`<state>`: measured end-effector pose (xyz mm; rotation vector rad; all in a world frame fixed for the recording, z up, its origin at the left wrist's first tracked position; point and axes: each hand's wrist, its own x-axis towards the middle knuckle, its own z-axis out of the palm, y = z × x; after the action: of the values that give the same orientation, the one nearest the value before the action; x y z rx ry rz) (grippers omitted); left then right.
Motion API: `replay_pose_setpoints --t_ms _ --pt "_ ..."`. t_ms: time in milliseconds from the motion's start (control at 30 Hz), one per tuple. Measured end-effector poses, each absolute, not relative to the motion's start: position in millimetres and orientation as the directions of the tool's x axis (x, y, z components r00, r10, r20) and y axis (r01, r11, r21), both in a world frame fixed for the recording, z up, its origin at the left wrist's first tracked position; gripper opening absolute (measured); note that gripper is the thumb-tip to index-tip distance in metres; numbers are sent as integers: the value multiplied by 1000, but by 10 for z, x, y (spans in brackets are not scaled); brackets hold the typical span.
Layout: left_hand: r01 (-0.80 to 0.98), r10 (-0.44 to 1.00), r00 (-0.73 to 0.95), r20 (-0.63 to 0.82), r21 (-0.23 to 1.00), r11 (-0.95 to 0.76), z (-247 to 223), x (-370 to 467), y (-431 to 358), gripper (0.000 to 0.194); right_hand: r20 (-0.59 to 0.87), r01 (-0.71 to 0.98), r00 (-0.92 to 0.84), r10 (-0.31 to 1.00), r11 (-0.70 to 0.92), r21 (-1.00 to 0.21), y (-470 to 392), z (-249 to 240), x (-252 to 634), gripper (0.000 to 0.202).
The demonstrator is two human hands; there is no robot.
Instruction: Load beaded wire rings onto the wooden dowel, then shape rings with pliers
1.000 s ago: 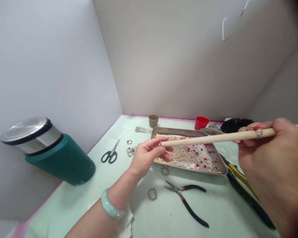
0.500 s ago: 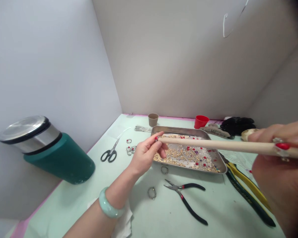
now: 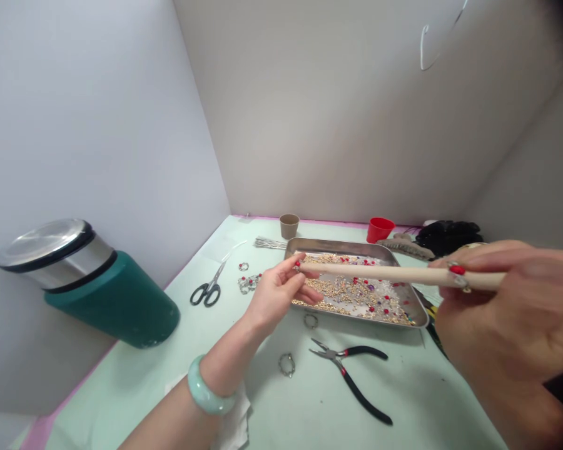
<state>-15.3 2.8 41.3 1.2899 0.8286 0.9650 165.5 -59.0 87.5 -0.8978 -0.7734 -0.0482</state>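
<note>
My right hand (image 3: 511, 319) is wrapped around the thick end of a pale wooden stick (image 3: 380, 272), which points left over the tray. Close to the right fingers, a wire ring with a red bead (image 3: 457, 270) encircles the stick. At the thin tip, my left hand (image 3: 279, 290) pinches a small beaded ring (image 3: 297, 265), also with a red bead; its lower fingers are loosely extended. Below lies a metal tray (image 3: 420, 306) of gold, clear and red beads. Black-handled pliers (image 3: 342, 356) rest open in front, beside two more beaded rings (image 3: 287, 364).
Scissors (image 3: 209, 292) and red-beaded rings (image 3: 248, 284) lie left of the tray. A green bottle (image 3: 112, 294) stands at far left. Behind are a brown cup (image 3: 289, 226), wire strands (image 3: 269, 242) and a red cup (image 3: 380, 230). Partition walls enclose the table.
My right hand has moved left and inward, bringing the ring on the stick with it and covering most of the yellow-and-green-handled tool. My left lower fingers have spread slightly.
</note>
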Motion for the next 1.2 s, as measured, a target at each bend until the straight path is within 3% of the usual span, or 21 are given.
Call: replay_pose_setpoints --t_ms 133,300,467,633,733,900,1100,1200 --pt "-20 881 472 32 999 -26 424 -202 52 51 552 298 776 307 593 -748 -470 892 1785 34" --pt "214 890 423 170 936 -280 416 -268 90 33 461 197 795 394 552 -811 -484 1023 1831 38" --pt "166 847 491 204 932 -321 461 -317 89 15 350 -25 817 458 635 -772 -400 996 1904 34" --pt "164 818 516 253 908 -384 516 -320 72 14 427 -55 761 488 705 -707 -328 928 1983 30" --pt "273 798 512 317 821 -501 531 -301 48 14 447 -75 724 525 704 -706 -322 875 1949 29" --pt "401 717 544 435 616 -678 492 -274 4 24 347 -170 631 694 560 -811 -328 722 1777 28" --pt "502 707 548 448 501 -706 488 -275 -31 32 284 -242 502 817 448 -861 -340 530 1634 28" --pt "610 717 537 445 382 -694 498 -283 -45 33 255 -262 451 855 400 -878 -357 472 1597 27"
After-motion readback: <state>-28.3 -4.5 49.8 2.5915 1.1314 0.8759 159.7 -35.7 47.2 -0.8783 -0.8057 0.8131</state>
